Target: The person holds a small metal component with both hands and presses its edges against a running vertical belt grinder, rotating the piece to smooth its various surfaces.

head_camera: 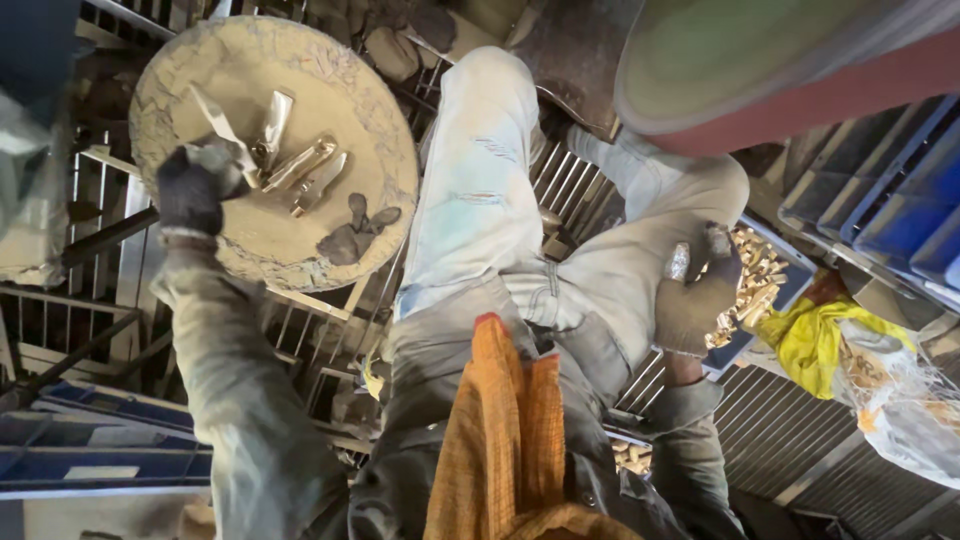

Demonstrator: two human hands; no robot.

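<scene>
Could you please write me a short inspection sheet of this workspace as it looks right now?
Surface: round dusty disc, crusted at its rim, over a metal grating.
Job's things: brass-coloured metal pieces lie on the disc; a blue tray of small brass parts sits beside the right hand.
Clutter: yellow cloth, clear plastic bag, orange checked cloth on the lap.
Grip: left hand, gloved, closed on a piece at the disc's edge; right hand, gloved, holds a small shiny part.
Cables: nothing seen.
Surroundings: blue crates to the right, blue rails lower left, large green and red drum overhead.
</scene>
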